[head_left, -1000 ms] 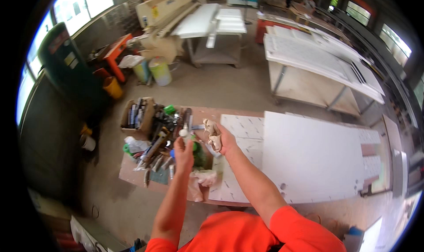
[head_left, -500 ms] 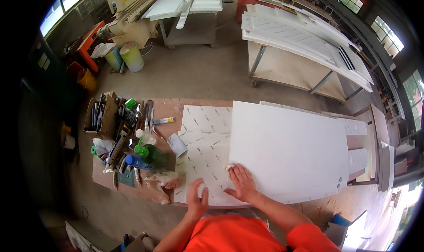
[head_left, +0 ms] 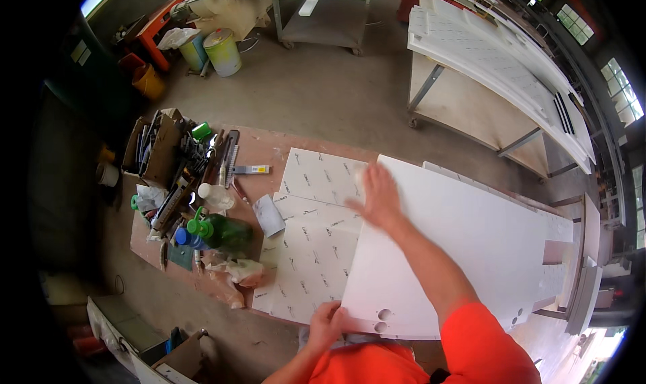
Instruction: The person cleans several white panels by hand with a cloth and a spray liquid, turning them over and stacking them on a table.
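A large smooth white panel [head_left: 444, 249] lies on the workbench over printed white boards [head_left: 313, 239]. My right hand [head_left: 381, 197] lies along the panel's left edge near its far corner, thumb spread out; motion blurs it a little. A small pale rag [head_left: 361, 174] shows at its fingertips, mostly hidden by the hand. At the panel's near left corner, my left hand [head_left: 327, 325] has its fingers curled around the edge, with their undersides out of sight. Two round marks [head_left: 383, 320] show near the panel's front edge.
Left on the bench [head_left: 235, 136] are a cardboard box of tools [head_left: 161, 152], a green bottle [head_left: 229, 233], a blue-capped bottle [head_left: 185, 237], a crumpled plastic bag [head_left: 239, 273] and a grey-white sheet [head_left: 269, 216]. A trolley of white boards [head_left: 484, 61] stands beyond.
My right hand has slid away from me along the panel's left edge. My left hand, before open in the air, has come to the near corner. The view has shifted and turned.
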Demonstrator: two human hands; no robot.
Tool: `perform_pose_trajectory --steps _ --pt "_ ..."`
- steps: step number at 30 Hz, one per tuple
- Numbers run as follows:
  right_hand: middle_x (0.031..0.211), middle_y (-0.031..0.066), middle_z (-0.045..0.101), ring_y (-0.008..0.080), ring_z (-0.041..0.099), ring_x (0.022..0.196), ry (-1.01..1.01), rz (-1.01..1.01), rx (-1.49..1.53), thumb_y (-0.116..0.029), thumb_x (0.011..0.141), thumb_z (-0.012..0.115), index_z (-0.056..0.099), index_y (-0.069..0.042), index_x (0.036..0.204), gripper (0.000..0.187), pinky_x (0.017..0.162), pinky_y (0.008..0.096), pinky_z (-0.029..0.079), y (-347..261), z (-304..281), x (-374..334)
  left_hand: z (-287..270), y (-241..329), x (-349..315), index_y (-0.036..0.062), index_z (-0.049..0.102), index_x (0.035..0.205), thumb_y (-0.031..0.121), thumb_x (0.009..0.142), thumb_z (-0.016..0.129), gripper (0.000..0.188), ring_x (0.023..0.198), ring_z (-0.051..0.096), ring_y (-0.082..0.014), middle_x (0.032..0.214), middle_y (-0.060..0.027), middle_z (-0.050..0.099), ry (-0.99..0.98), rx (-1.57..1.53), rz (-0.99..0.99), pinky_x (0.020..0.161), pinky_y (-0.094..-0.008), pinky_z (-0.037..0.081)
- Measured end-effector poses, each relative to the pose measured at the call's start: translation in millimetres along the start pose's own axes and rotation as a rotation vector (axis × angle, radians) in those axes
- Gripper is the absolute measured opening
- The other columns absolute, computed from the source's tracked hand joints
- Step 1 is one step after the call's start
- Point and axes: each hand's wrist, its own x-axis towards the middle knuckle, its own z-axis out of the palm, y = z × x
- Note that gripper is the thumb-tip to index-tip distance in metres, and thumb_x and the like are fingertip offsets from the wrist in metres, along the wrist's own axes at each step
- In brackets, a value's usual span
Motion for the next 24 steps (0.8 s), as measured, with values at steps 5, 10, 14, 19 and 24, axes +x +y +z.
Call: perform_pose_trajectory --steps 5,10,14,19,24 --pt "0.164 0.0275 0.034 0.0425 0.027 0.156 -0.017 -0.383 0.072 -0.079 0.087 0.060 0.030 0.010 0.158 0.118 0.130 0.0530 0.016 -38 29 -141 -2 15 2 -0.0011 0.072 0.116 0.015 0.101 0.072 0.022 0.086 0.066 -0.0108 0.097 -0.0060 0.072 -0.034 -0.026 -0.035 0.079 -0.0277 0.055" --pt "0.167 0.0214 0.030 0.0388 0.023 0.157 0.160 -0.008 0.031 -0.066 0.092 0.065 0.033 0.006 0.157 0.102 0.128 0.0485 0.021 30 -1 19 -7 22 5 -0.0009 0.072 0.116 0.015 0.101 0.072 0.022 0.088 0.066 -0.0116 0.099 -0.0067 0.072 -0.080 0.033 -0.078 0.081 -0.0279 0.055" --pt "0.169 0.0211 0.027 0.0350 0.018 0.160 0.210 0.086 -0.041 -0.077 0.094 0.050 0.032 0.010 0.158 0.109 0.131 0.0451 0.014 38 5 57 -4 17 5 -0.0013 0.071 0.116 0.016 0.101 0.072 0.023 0.088 0.067 -0.0118 0.099 -0.0071 0.072 -0.069 0.036 -0.036 0.081 -0.0281 0.056" --pt "0.169 0.0211 0.027 0.0356 0.020 0.159 0.009 -0.176 -0.063 -0.085 0.091 0.045 0.034 0.011 0.156 0.116 0.131 0.0468 0.018 0 3 -17 -6 13 4 -0.0015 0.071 0.117 0.016 0.101 0.072 0.023 0.086 0.066 -0.0112 0.098 -0.0065 0.072 -0.045 0.038 -0.054 0.079 -0.0275 0.056" --pt "0.170 0.0192 0.028 0.0338 0.020 0.160 0.124 0.120 0.046 -0.083 0.094 0.043 0.031 0.005 0.160 0.111 0.131 0.0457 0.017 52 -14 77 -5 73 8 -0.0042 0.065 0.120 0.015 0.104 0.066 0.025 0.080 0.069 -0.0146 0.093 -0.0110 0.073 -0.150 -0.022 -0.240 0.073 -0.0293 0.056"
